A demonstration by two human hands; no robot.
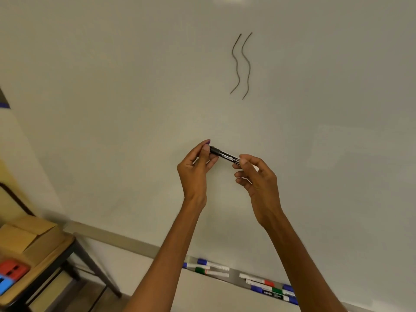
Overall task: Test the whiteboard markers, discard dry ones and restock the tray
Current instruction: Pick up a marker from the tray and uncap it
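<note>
The marker pinched between the left hand and the right hand is black with white lettering. Above the hands, two dark wavy lines cross the white whiteboard. Below them, the white tray markers have blue, green and red caps. Far left of the left hand are a tan box and a red block.

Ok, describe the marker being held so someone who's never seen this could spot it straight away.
Find the whiteboard, then look below its two wavy dark lines. There the left hand and right hand pinch the two ends of a black marker with white lettering. It alone is held up at the board; the other markers lie in the tray along the bottom edge.
</note>
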